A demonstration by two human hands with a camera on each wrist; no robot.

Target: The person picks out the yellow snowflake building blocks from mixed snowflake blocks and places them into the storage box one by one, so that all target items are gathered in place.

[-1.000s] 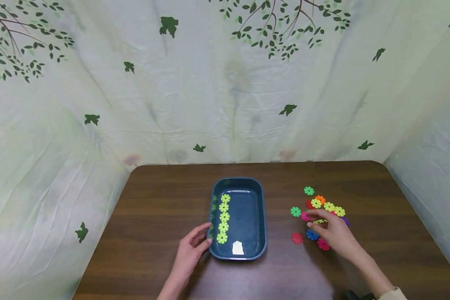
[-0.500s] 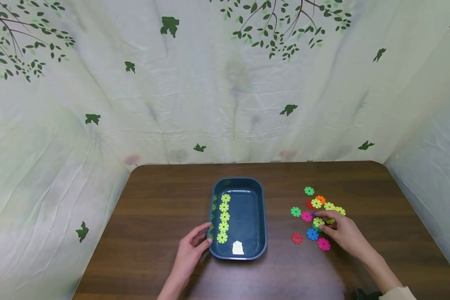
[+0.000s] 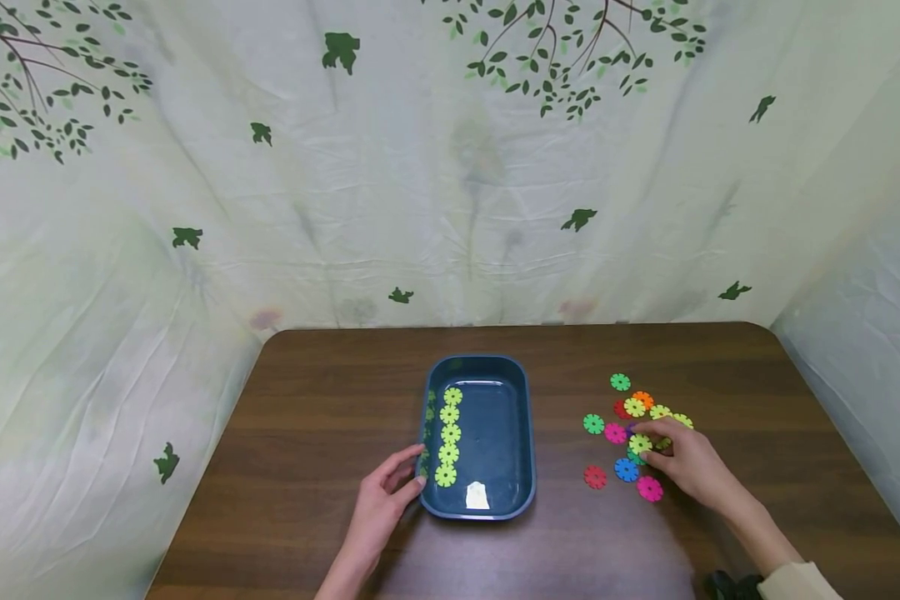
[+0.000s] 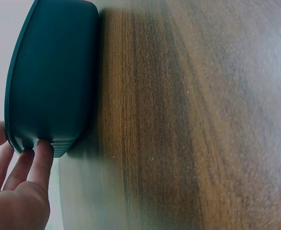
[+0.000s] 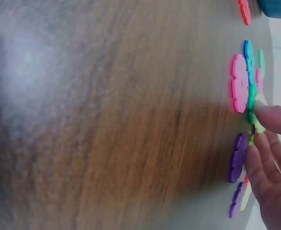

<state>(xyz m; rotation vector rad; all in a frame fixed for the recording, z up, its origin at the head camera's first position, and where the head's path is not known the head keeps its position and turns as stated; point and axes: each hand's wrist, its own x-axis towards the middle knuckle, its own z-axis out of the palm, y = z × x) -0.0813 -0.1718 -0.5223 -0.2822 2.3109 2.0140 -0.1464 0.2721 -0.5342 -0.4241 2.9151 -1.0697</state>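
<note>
My left hand (image 3: 375, 508) grips the left rim of a dark blue rectangular tray (image 3: 528, 450); in the left wrist view its fingers (image 4: 40, 167) press the tray's outer wall (image 4: 54, 72). Inside the tray, along its left side, runs a column of several yellow flower-shaped discs (image 3: 450, 433). On the right, my right hand (image 3: 693, 467) pinches a yellow flower-shaped disc (image 3: 640, 444) between thumb and fingers. That disc overlaps a green flower-shaped disc (image 3: 634, 457). In the right wrist view the thumb (image 5: 277, 117) is at the yellow disc's edge.
Around my right hand lie several more discs: green (image 3: 593, 424), pink (image 3: 649, 488), blue (image 3: 626, 470), red (image 3: 595, 477), orange (image 3: 642, 400). Some are partly hidden under the hand. Brown wooden table (image 3: 330, 400) lies beneath, with a leaf-print cloth (image 3: 420, 183) behind it.
My right hand has shifted slightly right, and the yellow disc in its fingers has turned from edge-on to face-up. Green and purple discs beneath came into sight. The left hand stays on the tray.
</note>
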